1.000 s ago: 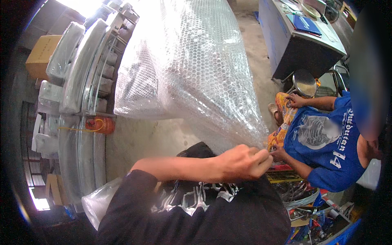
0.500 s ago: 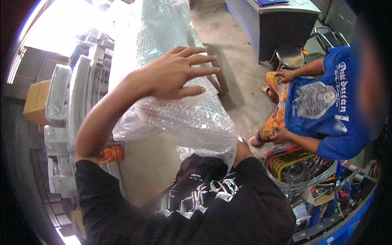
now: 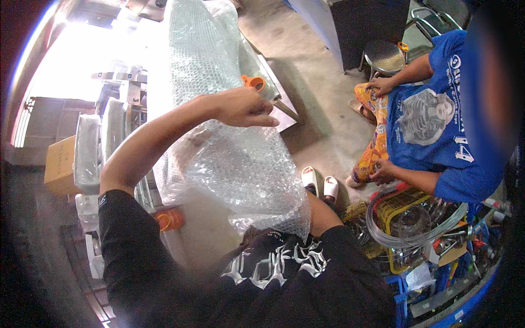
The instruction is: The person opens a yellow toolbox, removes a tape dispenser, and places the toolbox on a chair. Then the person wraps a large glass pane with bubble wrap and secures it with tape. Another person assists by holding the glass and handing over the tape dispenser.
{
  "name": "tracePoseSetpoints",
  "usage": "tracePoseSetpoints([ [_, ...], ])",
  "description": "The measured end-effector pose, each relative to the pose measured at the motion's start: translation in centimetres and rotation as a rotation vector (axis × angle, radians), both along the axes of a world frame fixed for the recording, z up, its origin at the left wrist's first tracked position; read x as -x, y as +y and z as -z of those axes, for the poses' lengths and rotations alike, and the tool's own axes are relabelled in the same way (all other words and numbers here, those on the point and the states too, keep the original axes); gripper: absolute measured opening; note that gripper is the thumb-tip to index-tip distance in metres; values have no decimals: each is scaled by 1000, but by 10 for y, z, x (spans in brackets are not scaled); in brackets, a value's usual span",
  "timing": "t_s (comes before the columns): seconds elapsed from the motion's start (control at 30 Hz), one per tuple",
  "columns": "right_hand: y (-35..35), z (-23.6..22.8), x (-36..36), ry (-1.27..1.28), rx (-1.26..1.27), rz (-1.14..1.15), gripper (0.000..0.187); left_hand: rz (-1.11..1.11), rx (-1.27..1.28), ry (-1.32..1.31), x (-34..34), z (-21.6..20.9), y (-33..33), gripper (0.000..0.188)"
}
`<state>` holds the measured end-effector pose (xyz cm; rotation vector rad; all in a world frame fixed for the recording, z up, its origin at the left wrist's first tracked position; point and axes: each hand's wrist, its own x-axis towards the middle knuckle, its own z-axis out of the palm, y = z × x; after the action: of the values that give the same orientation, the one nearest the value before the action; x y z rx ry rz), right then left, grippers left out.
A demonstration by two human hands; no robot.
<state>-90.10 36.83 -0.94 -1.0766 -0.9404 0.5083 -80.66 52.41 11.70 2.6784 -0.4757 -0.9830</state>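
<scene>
A broad sheet of clear bubble wrap [image 3: 246, 164] stretches from the long wrapped bundle [image 3: 199, 60] toward my chest. Above it, my left hand [image 3: 246, 107] is bent downward beside a round orange thing [image 3: 254, 83], perhaps a tape dispenser. The thumb points right, while the curled fingertips are hidden, so I cannot see whether they grip anything. My right forearm [image 3: 322, 214] passes behind the near edge of the wrap, where my right hand is out of sight.
To the right sits a person in a blue shirt [image 3: 426, 117], hands on the lap. A coil of wire [image 3: 377, 232] lies among tools in front. Wrapped metal parts [image 3: 87, 147], a cardboard box [image 3: 59, 164] and an orange container [image 3: 170, 218] are at left. A stool [image 3: 385, 57] stands behind.
My left hand has gone from spread fingers to a bent, curled shape near the orange thing. The whole view has shifted, and a pair of light sandals now shows beyond my right arm.
</scene>
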Motion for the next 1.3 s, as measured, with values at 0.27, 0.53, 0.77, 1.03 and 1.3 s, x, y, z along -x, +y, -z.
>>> tracePoseSetpoints([
  [0.27,3,8,23,24,24,-26,57,68,-30,-141,-6,-16,-20,55],
  [0.53,3,15,35,51,59,-49,59,-28,154,-538,9,-57,-20,37],
  [0.77,7,29,45,81,67,-18,60,138,-82,-371,3,25,-26,39],
  [1.03,25,87,37,346,177,68,62,155,-129,-203,12,61,-9,41],
  [1.3,4,147,8,1375,-33,-555,75,197,-169,48,33,101,10,41],
])
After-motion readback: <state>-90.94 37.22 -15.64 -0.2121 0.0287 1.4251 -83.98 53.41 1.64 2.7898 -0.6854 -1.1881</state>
